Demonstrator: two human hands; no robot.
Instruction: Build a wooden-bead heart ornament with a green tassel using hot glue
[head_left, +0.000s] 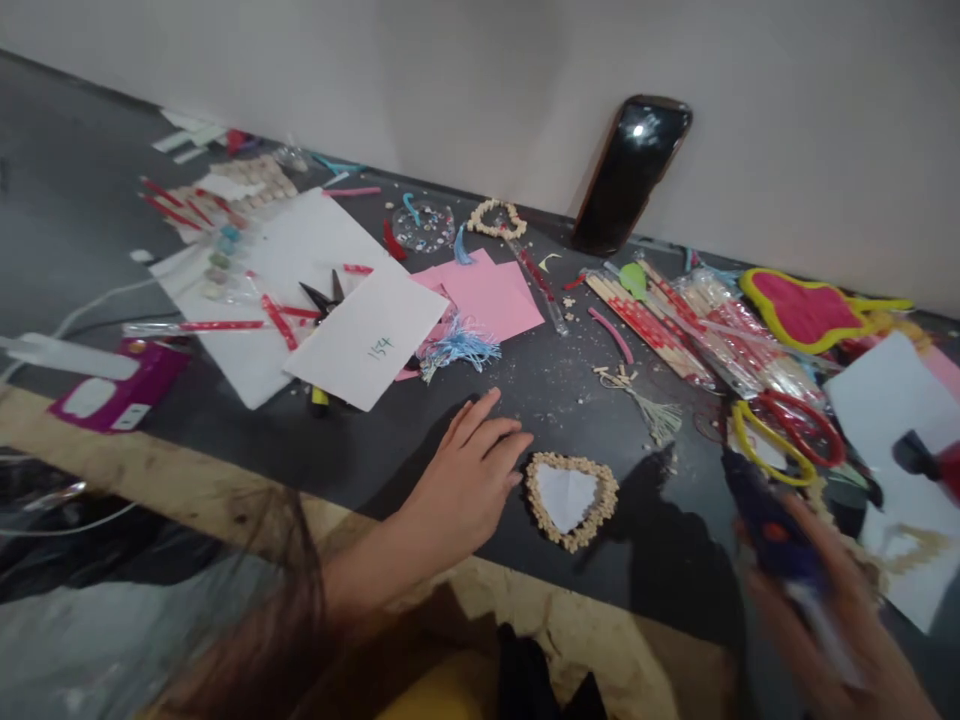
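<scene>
Beige heart (568, 497) at four o'clock from nearer left hand (472, 480), fingers empty, loosely extended; right hand (870, 612) grips dark glue gun (784, 548).

Heart-shaped piece (568, 497): creased white centre, thick bumpy border of small tan bead-like bits. Lies flat on dark tabletop (637, 560), near front edge, point toward person. Border looks complete all round.
Glue gun (780, 530): dark blue body, orange-red spot on side, motion-blurred. Held well right of heart, nozzle end aimed away from person.
</scene>
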